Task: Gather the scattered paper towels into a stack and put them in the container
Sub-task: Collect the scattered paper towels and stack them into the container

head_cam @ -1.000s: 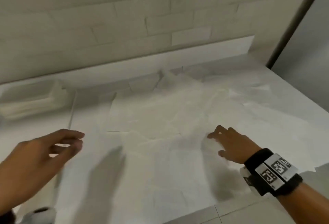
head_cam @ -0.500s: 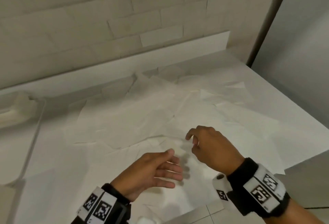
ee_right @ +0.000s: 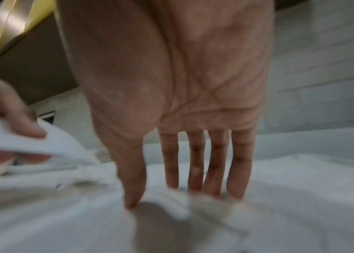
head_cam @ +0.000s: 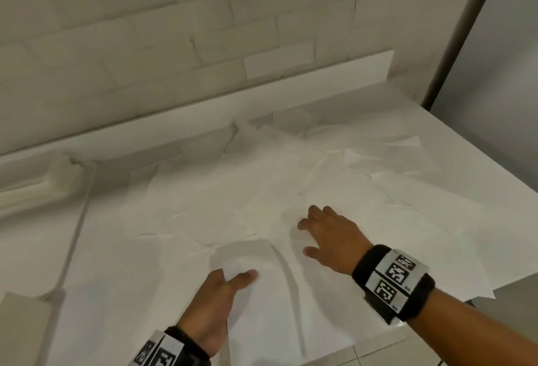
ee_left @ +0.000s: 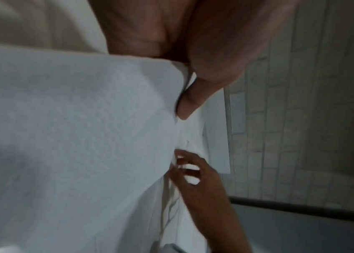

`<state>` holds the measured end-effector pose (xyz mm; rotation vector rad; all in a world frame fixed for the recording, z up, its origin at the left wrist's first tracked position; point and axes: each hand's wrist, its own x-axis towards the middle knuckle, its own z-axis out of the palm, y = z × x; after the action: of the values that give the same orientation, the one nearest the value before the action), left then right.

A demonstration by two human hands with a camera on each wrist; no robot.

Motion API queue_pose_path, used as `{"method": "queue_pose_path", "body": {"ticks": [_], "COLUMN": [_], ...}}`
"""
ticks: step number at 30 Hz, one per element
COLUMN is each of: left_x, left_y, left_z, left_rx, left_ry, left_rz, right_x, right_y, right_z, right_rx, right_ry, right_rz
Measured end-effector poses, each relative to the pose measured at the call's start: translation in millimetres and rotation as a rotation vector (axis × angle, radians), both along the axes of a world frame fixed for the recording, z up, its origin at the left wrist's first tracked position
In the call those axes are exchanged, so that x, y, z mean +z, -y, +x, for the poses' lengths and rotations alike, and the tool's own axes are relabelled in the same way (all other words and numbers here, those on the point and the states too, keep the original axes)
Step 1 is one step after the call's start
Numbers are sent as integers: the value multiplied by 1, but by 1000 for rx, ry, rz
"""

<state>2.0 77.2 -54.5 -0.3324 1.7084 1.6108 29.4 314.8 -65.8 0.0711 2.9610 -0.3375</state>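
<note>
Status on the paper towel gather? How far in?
Early. Done: nothing stacked; the white paper towels lie scattered over the white counter. In hand: the left hand has its grip on one lifted towel sheet; the right hand touches the pile with straight fingers. Left: stacking, then loading the whitish container at left.

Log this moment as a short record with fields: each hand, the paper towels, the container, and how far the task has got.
left hand: holds one paper towel, thumb on top, fingers under its lifted edge
right hand: fingers straight and spread, tips down on the scattered towels
towels: loose, overlapping sheets spread over the white counter, no stack yet
container: at the far left of the counter; contents too blurred to tell
task state: gathering just begun, nothing seen going into the container
</note>
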Motion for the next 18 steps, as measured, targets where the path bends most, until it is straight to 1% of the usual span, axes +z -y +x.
{"method": "queue_pose_path", "body": {"ticks": [3,5,6,7,9,10,12,15,16,18], "left_x": [1,2,4,4,8,9,13,25,28,25], "left_y": [17,25,26,26,22,18,9,-3,-5,-9], "left_z": [-1,-1,1,4,8,10,11,8,7,4], "left_rx": [91,143,156,163,157,149,133,78,52,53], "left_ry": [23,51,66,76,84,88,87,49,23,-42], "left_rz": [40,85,104,119,131,137,171,248,254,212], "right_x": [-7,-1,4,10,24,32,40,36,33,27], "right_y": [3,5,5,6,10,14,27,52,61,78], "right_z": [-5,-4,-2,0,10,15,22,26,26,26], "right_rx": [11,-43,-75,-107,-153,-156,-134,-71,-53,-53], "right_ry": [-40,-61,-93,-149,-288,-325,-316,-242,-215,-177], "right_rz": [56,53,18,-46,-245,-341,-470,-556,-589,-745]}}
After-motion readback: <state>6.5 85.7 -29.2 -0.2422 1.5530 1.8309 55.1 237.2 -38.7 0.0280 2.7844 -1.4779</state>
